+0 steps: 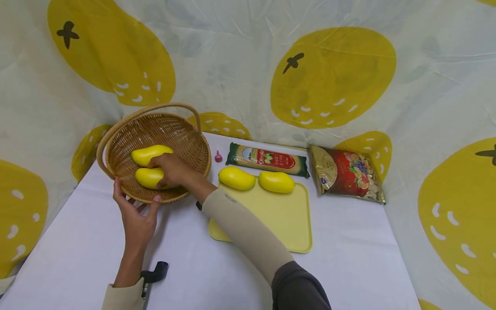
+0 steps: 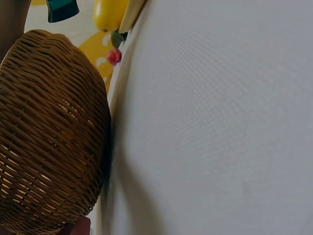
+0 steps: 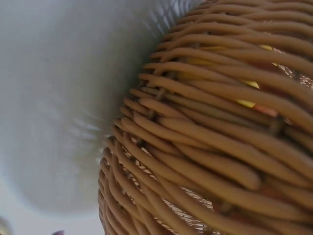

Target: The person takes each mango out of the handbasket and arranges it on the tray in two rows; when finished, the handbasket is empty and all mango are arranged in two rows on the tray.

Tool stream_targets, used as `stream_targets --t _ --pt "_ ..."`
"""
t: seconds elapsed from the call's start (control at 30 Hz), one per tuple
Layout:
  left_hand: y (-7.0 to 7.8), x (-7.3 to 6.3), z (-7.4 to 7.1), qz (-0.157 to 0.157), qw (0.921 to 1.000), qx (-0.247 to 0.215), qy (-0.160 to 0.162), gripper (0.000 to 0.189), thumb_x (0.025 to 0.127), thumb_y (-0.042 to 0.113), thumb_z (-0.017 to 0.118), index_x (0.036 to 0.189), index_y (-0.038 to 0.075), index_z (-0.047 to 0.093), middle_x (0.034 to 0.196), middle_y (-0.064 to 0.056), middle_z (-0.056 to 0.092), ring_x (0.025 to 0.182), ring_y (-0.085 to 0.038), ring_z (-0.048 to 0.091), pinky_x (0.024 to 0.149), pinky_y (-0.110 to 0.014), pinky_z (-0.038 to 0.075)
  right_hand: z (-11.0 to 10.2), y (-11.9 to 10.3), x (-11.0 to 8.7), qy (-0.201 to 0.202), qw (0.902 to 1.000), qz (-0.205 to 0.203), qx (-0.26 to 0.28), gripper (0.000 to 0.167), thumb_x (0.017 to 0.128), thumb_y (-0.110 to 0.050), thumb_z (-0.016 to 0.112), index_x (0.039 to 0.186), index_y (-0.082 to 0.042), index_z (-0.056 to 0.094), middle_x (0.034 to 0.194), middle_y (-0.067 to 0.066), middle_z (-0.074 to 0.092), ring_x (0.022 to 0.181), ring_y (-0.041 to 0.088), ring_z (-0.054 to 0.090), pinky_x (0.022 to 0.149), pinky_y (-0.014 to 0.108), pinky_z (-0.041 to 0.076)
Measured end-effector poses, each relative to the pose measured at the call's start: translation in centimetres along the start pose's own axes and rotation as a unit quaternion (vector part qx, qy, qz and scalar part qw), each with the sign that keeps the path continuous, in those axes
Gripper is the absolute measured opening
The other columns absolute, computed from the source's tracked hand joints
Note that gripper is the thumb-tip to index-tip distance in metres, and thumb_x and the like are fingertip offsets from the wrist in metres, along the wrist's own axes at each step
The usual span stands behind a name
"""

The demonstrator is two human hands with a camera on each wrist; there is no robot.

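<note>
A brown wicker basket (image 1: 182, 137) with a hoop handle stands tilted at the left of the table, its mouth facing me. My left hand (image 1: 137, 224) holds its near rim, thumb and fingers spread along the edge. Inside lie two yellow mangoes, an upper mango (image 1: 147, 153) and a lower mango (image 1: 146, 177). Reaching across, my right hand (image 1: 173, 170) grips the lower one at its right end; its fingers partly cover the fruit. Both wrist views mostly show the basket's woven outside (image 2: 54, 132), with hints of yellow through the gaps (image 3: 249, 95).
A pale yellow tray (image 1: 279, 219) lies mid-table under my right forearm, with two more mangoes (image 1: 237, 178) along its far edge. Behind it are a spaghetti pack (image 1: 267, 159) and a small pink wrapped candy (image 1: 218, 156). A red and gold bag (image 1: 348, 174) lies at right, near the patterned curtain.
</note>
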State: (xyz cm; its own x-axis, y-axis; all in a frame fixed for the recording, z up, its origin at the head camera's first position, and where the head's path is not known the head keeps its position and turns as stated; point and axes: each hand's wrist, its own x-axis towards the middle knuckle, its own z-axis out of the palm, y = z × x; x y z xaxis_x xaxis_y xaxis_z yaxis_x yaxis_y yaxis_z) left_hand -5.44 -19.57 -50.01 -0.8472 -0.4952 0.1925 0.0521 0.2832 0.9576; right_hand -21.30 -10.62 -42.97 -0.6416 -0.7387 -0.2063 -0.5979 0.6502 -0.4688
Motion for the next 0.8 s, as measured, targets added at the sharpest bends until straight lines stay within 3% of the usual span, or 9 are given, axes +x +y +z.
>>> stream_targets --t 0.2,0.37,0.6,0.8 --pt "0.3 -0.1 0.0 0.002 1.0000 -0.004 -0.002 0.109 0.094 0.014 0.077 0.170 0.032 0.001 0.172 -0.003 0.021 0.142 -0.034 0.046 0.096 -0.013 0.047 -0.5 0.0 -0.8 0.000 0.9997 0.000 0.024 0.060 0.086 -0.026 0.091 0.141 -0.025 0.067 0.142 -0.008 0.068 0.133 0.008 0.057 0.113 0.022 0.041" --pt "0.3 -0.1 0.0 0.004 1.0000 -0.003 -0.001 0.108 0.095 0.013 0.076 0.170 0.031 0.001 0.172 -0.003 0.022 0.141 -0.035 0.047 0.096 -0.012 0.047 -1.3 0.1 -2.1 0.024 0.9989 -0.016 0.038 0.061 0.086 -0.028 0.090 0.143 -0.025 0.067 0.138 -0.004 0.070 0.129 0.011 0.058 0.110 0.023 0.042" --pt "0.3 0.0 0.0 0.005 0.9999 -0.013 -0.001 0.110 0.094 0.010 0.077 0.170 0.030 0.000 0.170 -0.007 0.022 0.141 -0.040 0.045 0.095 -0.014 0.048 -2.8 0.1 -4.8 0.070 0.9922 -0.040 0.095 0.064 0.086 -0.027 0.090 0.145 -0.025 0.067 0.140 -0.006 0.069 0.126 0.009 0.058 0.106 0.020 0.043" --pt "0.4 0.0 0.0 0.006 0.9999 -0.008 0.000 0.110 0.094 0.009 0.077 0.170 0.031 0.001 0.170 -0.007 0.023 0.141 -0.037 0.046 0.096 -0.016 0.048 -3.9 0.4 -7.3 0.127 0.9839 -0.043 0.119 0.067 0.086 -0.029 0.089 0.147 -0.026 0.064 0.145 -0.006 0.066 0.131 0.013 0.055 0.110 0.027 0.042"
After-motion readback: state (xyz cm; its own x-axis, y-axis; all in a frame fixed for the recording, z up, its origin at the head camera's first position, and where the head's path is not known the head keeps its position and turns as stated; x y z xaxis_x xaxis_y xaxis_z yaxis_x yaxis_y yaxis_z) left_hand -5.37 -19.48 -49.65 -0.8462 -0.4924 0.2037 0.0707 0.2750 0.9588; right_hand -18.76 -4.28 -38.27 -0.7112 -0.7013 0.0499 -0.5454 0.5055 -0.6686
